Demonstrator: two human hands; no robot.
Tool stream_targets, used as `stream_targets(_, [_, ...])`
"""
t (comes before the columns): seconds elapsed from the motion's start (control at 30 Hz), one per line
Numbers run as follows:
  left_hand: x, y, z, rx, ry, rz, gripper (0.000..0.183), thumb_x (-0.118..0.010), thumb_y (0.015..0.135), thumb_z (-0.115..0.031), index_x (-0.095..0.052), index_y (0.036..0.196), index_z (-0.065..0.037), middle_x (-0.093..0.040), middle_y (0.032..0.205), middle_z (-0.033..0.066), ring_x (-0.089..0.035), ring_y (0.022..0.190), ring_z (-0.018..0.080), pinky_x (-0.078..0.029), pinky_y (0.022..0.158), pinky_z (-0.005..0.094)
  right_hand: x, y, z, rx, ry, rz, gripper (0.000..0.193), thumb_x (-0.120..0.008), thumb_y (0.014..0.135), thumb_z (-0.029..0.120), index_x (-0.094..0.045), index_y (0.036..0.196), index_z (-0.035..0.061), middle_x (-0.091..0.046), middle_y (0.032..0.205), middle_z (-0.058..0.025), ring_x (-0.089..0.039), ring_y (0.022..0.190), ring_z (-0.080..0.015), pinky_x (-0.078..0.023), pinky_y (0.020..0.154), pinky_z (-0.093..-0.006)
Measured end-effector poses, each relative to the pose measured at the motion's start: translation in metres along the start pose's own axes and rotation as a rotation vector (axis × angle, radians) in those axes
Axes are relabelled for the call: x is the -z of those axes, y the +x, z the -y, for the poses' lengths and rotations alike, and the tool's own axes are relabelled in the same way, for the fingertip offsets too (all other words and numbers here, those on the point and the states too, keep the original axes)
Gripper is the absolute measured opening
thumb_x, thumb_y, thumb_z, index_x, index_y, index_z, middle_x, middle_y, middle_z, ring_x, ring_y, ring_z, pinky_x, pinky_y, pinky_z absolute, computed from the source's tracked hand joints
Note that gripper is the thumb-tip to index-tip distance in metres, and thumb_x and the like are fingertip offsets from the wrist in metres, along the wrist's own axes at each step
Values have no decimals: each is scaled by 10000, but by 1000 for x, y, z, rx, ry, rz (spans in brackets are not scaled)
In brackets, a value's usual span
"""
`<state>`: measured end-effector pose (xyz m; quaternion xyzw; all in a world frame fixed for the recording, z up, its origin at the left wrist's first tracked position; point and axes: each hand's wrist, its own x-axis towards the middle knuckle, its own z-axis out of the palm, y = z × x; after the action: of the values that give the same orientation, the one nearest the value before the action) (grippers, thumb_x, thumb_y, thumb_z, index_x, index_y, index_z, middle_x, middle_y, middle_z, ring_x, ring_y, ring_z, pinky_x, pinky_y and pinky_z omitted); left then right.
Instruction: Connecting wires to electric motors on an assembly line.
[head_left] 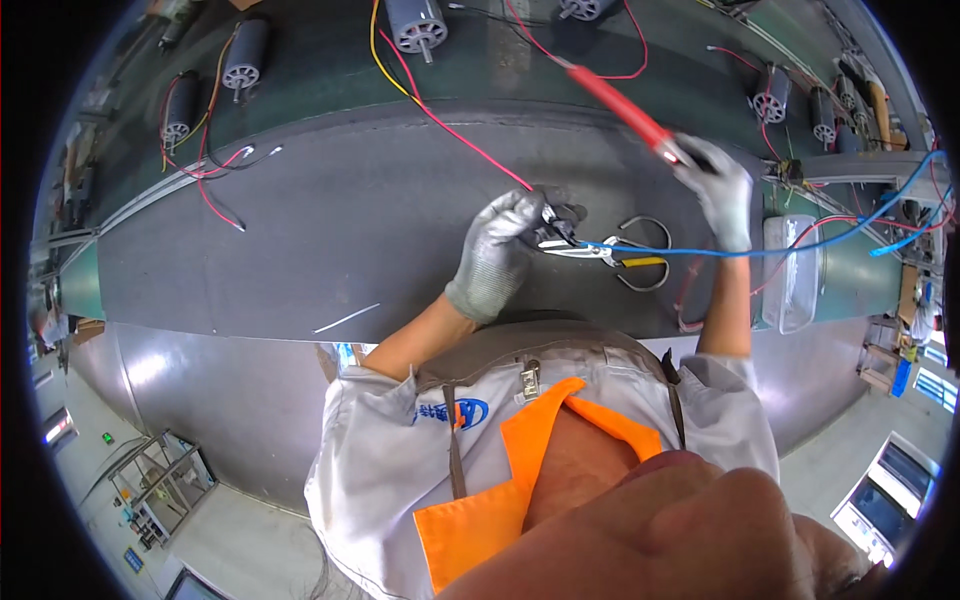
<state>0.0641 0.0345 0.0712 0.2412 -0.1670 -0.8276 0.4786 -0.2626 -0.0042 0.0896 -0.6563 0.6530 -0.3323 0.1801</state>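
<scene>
My left hand (492, 250), in a grey-white glove, is closed around the end of a red wire (460, 135). Dark leads at its fingertips are partly hidden. The wire runs up to a grey motor (415, 25) at the far side. My right hand (720, 192), also gloved, grips a long red stick-shaped tool (620, 103), slanting away to the upper left; its exact kind is unclear. Beside my left fingertips lies a pair of snips (640, 262) with silver blades and a yellow handle part. A blue cable (720, 251) passes over them toward the right.
More motors with loose leads stand along the far side, including one at the left (247, 55) and one at the right (770, 95). A clear plastic tray (790, 275) sits right of my right forearm. A thin white strip (346, 318) lies near the front edge of the dark mat (300, 230).
</scene>
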Motion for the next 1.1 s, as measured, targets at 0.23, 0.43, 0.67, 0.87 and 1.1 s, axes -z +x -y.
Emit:
stream_targets(0.23, [8, 15, 13, 69, -45, 64, 373, -506, 1034, -250, -600, 1215, 62, -690, 1084, 189, -644, 1142, 362, -481, 1047, 487, 60, -116, -12, -238, -420, -141, 652, -784, 803, 110, -543, 1405, 36, -667, 1149, -164, -626, 1027, -313, -491, 918, -420])
stream_targets(0.43, [16, 28, -3, -212, 717, 13, 272, -516, 1015, -190, -662, 1010, 40, -694, 925, 82, -640, 837, 151, -518, 796, 291, -19, -105, 78, -171, 681, 307, 507, -712, 924, 288, -598, 1336, 15, -663, 1074, -31, -611, 801, -105, -503, 766, -230])
stream_targets(0.67, [113, -77, -129, -842, 1925, -782, 261, -603, 975, -190, -659, 1158, -13, -645, 1156, 187, -623, 1019, 364, -496, 901, 416, -17, -95, 63, -295, 198, -147, 515, -674, 937, 178, -517, 1381, -29, -633, 1248, -192, -633, 1131, -325, -506, 990, -424])
stream_targets(0.87, [156, -213, -58, -691, 2275, -1080, 347, -545, 937, -93, -628, 1266, -17, -591, 1288, 232, -566, 1161, 428, -445, 985, 513, -94, -112, 75, 401, -470, 275, 559, -795, 745, 214, -624, 1277, 217, -504, 1400, -82, -413, 1348, -348, -336, 1115, -550])
stream_targets(1.1, [207, -270, -26, -374, 2366, -1279, 384, -577, 876, -58, -645, 1253, -28, -604, 1280, 219, -591, 1117, 414, -473, 970, 484, -66, 12, 9, 185, -697, -247, 520, -672, 868, 138, -553, 1371, 77, -615, 1276, -197, -581, 1170, -384, -451, 1000, -484])
